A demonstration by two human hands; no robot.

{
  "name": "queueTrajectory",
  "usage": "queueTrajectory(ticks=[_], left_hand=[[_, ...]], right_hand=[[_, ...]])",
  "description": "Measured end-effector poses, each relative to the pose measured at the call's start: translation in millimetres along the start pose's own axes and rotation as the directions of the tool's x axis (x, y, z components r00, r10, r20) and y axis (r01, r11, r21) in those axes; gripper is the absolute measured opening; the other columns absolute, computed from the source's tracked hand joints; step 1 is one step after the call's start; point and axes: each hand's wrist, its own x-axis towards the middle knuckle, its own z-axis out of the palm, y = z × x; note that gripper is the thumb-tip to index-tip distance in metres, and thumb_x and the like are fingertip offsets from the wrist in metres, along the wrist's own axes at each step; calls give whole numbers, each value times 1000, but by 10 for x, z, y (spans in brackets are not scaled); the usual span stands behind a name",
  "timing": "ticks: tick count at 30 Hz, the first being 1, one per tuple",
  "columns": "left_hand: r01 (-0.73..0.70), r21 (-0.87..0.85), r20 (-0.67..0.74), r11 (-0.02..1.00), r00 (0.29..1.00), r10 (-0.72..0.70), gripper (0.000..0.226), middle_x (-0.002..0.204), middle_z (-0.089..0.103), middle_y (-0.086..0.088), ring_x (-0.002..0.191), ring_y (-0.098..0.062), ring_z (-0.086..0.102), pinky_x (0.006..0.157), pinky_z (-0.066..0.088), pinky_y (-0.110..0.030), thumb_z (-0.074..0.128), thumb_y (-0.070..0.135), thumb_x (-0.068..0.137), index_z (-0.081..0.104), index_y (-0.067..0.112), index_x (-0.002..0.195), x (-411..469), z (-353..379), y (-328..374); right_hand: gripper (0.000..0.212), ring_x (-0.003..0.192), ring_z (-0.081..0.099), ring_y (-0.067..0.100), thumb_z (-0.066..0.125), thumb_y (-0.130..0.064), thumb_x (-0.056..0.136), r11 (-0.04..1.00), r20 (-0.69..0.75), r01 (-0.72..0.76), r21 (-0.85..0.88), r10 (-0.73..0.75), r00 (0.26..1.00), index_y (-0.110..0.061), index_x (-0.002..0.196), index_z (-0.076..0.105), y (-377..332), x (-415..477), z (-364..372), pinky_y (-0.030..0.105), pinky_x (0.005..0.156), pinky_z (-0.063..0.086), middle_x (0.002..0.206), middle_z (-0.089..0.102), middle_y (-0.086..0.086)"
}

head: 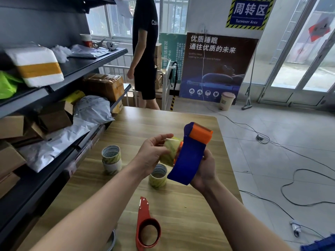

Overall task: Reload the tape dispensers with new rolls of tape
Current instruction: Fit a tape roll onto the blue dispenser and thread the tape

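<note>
Head view catches the loading step on the blue dispenser (188, 160), which is held up above the worktop (181, 205). The right hand (204, 171) wraps its fingers round the lower end of the body, with the orange cutter end pointing up and away. The left hand (154, 153) curls round a yellowish tape roll (171, 151), pressing it against the dispenser's left side where an orange hub peeks out. I judge that the roll is being seated on the hub and is not fully home, though the hub is mostly hidden. The next move calls for pushing the roll on squarely, then finding its free end and drawing it up to the cutter. Just below the blue dispenser a spare roll (158, 176) stands on the worktop, a stack of two rolls (111, 159) stands well to its left, and an empty red dispenser (146, 227) lies nearer the person
</note>
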Motion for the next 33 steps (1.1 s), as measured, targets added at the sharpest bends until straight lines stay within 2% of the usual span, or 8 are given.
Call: queueTrajectory(ticks=[5,8,11,14,17,24,29,33], left_hand=[[-42,59,20,997,999,41,42,102,62,-14,93,-25,60,76,55,-35,57,-11,84,65,19,113,-24,43,16],[-57,128,3,990,998,57,41,106,61,-15,103,-31,59,87,54,-43,63,-5,82,66,25,111,-18,81,20],[-81,200,-5,976,996,84,41,102,63,-9,105,-30,59,91,53,-45,67,0,81,65,29,109,-19,129,18],[-124,248,6,961,992,126,42,95,64,-2,96,-19,60,79,54,-32,69,1,81,64,27,114,-31,177,28],[-140,325,21,935,990,141,46,98,60,0,96,-17,57,81,55,-34,69,3,81,62,26,120,-32,199,47],[-247,618,83,746,965,250,66,99,50,4,102,-15,51,92,48,-33,76,19,77,46,32,134,-15,185,67],[-64,566,7,822,997,73,79,132,38,0,121,-20,42,93,50,-38,79,34,71,38,29,138,-4,146,16],[-69,623,-12,779,995,97,78,125,44,4,111,-16,49,78,51,-26,81,37,68,43,26,134,-31,150,38]], right_hand=[[22,65,60,18,43,-22,93,994,20,-2,106,0,1000,-9,92,61,8,-35,-67,32,60,53,78,64,4],[23,68,65,21,55,-24,90,987,26,-45,155,42,999,-6,103,59,32,-49,-71,35,62,56,79,67,7],[54,77,68,30,87,-15,63,975,54,-89,203,80,995,2,108,63,64,-84,-5,43,67,59,91,67,15],[63,81,70,37,94,-12,46,962,58,-85,258,72,996,8,100,71,64,-114,8,47,66,59,97,69,22],[78,78,70,36,98,-13,36,953,5,-63,296,64,998,4,106,67,69,-107,-9,45,62,60,97,67,19],[64,85,72,38,96,-15,44,953,118,-113,282,83,990,9,99,72,64,-183,-39,46,66,61,100,70,25],[83,112,60,44,92,-29,56,962,34,-129,239,124,992,0,126,59,84,-141,-122,55,96,46,132,56,26],[53,105,65,41,72,-30,78,965,98,-172,196,155,983,6,117,65,74,-181,-62,52,91,51,121,63,27]])
